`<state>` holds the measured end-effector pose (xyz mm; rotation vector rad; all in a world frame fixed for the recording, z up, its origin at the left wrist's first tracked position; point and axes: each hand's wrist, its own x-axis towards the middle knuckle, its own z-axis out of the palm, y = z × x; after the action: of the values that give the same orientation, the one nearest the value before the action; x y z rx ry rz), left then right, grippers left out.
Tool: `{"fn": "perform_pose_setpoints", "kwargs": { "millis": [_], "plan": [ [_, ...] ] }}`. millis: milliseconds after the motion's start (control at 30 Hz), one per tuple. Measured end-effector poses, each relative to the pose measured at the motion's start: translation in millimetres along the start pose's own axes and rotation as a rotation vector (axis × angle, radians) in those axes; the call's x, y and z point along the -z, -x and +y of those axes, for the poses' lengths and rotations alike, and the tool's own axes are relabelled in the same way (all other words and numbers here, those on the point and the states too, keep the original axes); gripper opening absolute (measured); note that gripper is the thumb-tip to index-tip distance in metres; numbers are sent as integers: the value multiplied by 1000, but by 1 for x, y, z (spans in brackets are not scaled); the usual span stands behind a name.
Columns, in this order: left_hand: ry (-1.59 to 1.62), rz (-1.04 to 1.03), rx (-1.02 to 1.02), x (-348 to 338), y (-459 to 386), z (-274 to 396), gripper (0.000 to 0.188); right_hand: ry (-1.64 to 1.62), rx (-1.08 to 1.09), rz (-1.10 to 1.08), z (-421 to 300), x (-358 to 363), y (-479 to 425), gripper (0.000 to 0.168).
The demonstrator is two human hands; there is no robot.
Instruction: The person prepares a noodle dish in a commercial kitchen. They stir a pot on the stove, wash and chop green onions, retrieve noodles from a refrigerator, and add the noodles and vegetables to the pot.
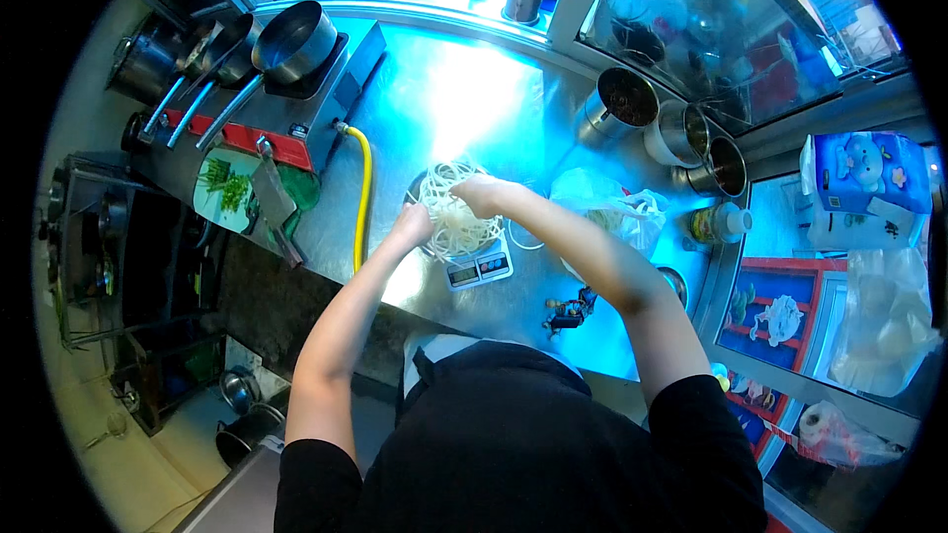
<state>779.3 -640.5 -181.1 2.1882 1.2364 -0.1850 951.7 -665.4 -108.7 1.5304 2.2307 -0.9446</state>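
White noodles (463, 226) lie heaped in a round bowl, most of whose rim is hidden beneath them. Under the bowl is a white digital kitchen scale (480, 271), its display and buttons facing me. My left hand (415, 225) is curled at the left side of the heap, closed on noodle strands, though its fingertips are partly hidden. From the right, my right hand (476, 195) reaches over the top of the heap, fingers bent down into the noodles. A plastic bag (615, 207) with more noodles in it lies right of the bowl.
Saucepans (295, 41) stand on a gas stove (326, 100) with a yellow hose (364, 192). Left are a cleaver (272, 196) and a white board (222, 196) of chopped greens. Metal pots (618, 107) and a jar (718, 223) line the right, near a small dark device (569, 314).
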Motion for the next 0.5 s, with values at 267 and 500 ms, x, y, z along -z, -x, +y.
{"fn": "perform_pose_setpoints", "kwargs": {
  "millis": [267, 500],
  "plan": [
    [-137, -49, -62, 28, 17, 23, 19, -26, 57, 174, -11, 12, 34, 44],
    [-219, -103, 56, 32, 23, 17, 19, -301, -15, 462, 5, 22, 131, 18]
  ]
}}
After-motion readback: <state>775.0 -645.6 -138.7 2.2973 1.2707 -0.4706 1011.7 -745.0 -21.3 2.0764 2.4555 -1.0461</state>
